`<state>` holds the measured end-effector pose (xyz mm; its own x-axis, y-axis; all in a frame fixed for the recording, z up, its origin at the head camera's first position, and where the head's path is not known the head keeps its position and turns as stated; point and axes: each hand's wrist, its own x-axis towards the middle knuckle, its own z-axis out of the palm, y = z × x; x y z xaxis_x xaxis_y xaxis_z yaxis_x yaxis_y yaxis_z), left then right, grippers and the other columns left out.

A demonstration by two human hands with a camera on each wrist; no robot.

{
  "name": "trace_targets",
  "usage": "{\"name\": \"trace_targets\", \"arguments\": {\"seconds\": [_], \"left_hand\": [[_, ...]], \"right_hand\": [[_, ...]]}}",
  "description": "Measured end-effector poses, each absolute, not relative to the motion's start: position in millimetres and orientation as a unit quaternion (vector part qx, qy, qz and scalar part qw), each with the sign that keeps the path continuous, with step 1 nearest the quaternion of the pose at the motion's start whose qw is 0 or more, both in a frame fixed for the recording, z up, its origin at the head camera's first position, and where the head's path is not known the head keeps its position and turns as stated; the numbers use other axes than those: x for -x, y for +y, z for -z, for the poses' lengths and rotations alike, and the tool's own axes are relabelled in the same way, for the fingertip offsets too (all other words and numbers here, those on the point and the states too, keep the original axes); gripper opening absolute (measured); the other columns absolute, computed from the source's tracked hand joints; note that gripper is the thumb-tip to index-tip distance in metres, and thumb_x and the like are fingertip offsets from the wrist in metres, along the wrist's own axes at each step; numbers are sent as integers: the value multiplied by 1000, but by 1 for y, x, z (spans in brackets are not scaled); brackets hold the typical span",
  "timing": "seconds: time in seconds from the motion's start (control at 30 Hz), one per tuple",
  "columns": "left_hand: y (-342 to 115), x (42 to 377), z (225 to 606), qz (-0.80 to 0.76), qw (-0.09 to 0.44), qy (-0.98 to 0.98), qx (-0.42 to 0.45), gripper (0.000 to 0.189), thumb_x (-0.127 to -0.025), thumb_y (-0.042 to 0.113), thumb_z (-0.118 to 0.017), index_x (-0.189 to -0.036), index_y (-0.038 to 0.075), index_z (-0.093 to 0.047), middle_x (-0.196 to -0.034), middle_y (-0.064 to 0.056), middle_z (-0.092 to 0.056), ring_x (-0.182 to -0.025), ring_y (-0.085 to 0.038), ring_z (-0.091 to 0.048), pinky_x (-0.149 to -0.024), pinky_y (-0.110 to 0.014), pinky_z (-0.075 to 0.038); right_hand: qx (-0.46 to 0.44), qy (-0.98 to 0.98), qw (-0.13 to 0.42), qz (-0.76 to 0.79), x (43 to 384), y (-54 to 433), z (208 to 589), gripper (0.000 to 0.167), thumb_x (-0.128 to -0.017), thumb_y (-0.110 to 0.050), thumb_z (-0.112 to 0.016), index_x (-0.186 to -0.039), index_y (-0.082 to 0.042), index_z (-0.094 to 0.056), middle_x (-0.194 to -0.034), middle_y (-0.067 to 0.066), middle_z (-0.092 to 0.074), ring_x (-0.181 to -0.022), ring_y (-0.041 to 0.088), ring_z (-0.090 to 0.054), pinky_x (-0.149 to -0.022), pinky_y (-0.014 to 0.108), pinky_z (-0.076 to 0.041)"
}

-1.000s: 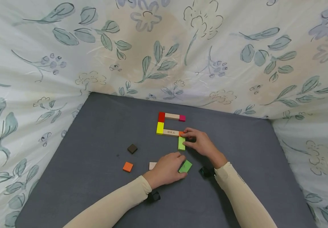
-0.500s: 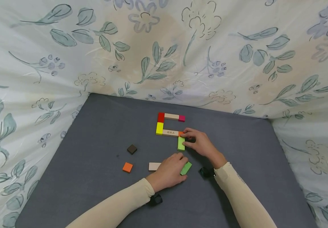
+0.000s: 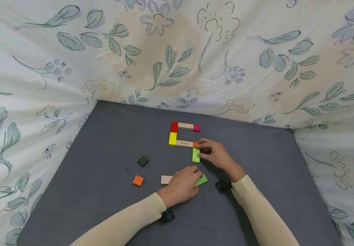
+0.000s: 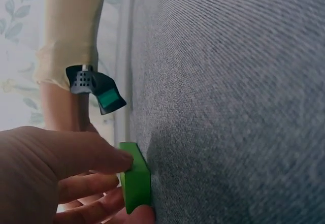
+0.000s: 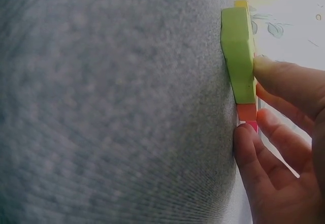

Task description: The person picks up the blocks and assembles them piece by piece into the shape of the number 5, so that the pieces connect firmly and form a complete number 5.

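Note:
My left hand (image 3: 181, 184) pinches a green block (image 3: 201, 180) between thumb and fingers, low over the dark grey cloth. The left wrist view shows the thumb on one face of this green block (image 4: 135, 181) and fingertips at its lower end. Part of a pale wooden block (image 3: 166, 180) is hidden behind that hand. My right hand (image 3: 215, 154) touches a lime-green block (image 3: 196, 155) with the thumb, other fingertips beside the small orange block (image 3: 195, 145) at its far end. In the right wrist view, the lime-green block (image 5: 237, 56) lies against the orange one.
Beyond the hands, a row of red (image 3: 174, 126), yellow (image 3: 172, 138), pale wood (image 3: 184, 143) and pink (image 3: 196, 127) blocks lies joined in bends. A dark brown block (image 3: 143, 161) and another orange block (image 3: 138, 180) lie left. Patterned cloth (image 3: 177, 68) hangs behind.
The green block has turned under my left hand, and less of it shows. That hand has shifted slightly right, uncovering more of the pale block. My right hand stays in place.

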<state>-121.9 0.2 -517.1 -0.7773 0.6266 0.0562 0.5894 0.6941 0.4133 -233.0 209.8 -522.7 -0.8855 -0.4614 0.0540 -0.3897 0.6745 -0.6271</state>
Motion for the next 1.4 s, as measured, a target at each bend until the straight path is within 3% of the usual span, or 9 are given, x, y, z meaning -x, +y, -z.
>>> {"name": "trace_targets", "arguments": {"seconds": [0.4,0.8,1.4], "left_hand": [[0,123,520,-209,28,921,-328,35,-96,11,-80,-131,10,-75,-122,-4,-69,-108,-19,-67,-83,-32,-60],[-7,125,515,-236,11,921,-311,35,-95,12,-82,-128,6,-75,-120,-7,-69,-102,-20,-65,-91,-33,-56],[-20,141,514,-264,18,929,-258,36,-94,11,-84,-129,4,-75,-115,-8,-69,-93,-19,-62,-85,-36,-57]], "right_hand": [[233,914,54,328,234,210,525,42,-94,-13,-88,-135,-10,-78,-147,13,-65,-110,28,-73,-96,50,-59],[239,915,50,320,234,211,525,42,-94,-13,-88,-135,-9,-78,-145,12,-66,-107,27,-73,-94,49,-60],[246,916,41,315,233,211,526,42,-95,-14,-87,-136,-10,-78,-144,10,-65,-107,25,-73,-93,50,-59]]}}
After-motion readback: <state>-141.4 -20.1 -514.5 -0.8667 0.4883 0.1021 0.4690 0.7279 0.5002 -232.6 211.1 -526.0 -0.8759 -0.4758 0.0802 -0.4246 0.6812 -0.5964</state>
